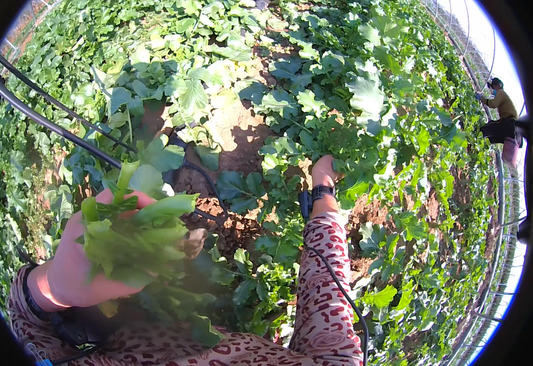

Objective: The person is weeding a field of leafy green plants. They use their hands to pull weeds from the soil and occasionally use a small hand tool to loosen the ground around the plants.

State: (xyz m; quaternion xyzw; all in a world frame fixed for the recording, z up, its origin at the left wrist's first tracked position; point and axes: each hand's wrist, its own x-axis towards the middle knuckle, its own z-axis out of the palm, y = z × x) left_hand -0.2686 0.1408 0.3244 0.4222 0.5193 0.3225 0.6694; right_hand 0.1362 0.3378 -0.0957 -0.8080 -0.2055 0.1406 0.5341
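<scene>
My left hand (72, 263) is wrapped around a bunch of cut leafy greens (136, 238), held close to the camera at the lower left. Pale thick stalk ends point up from the bunch, and its leaves hang down blurred. My right hand (325, 170) reaches forward into a leafy green plant (355, 158) with lobed leaves. Foliage hides its fingers, so what they grip is not visible. A black wrist strap with a device (322, 193) sits on the right wrist, and a thin cable runs along the patterned sleeve.
Dense rows of leafy greens (193, 27) surround a strip of bare soil (243, 128). Two black hoses (60, 130) cross at left, and a black cable (209, 183) loops over the soil. Metal hoop framing (499, 219) curves along the right, where another person (501, 107) stands.
</scene>
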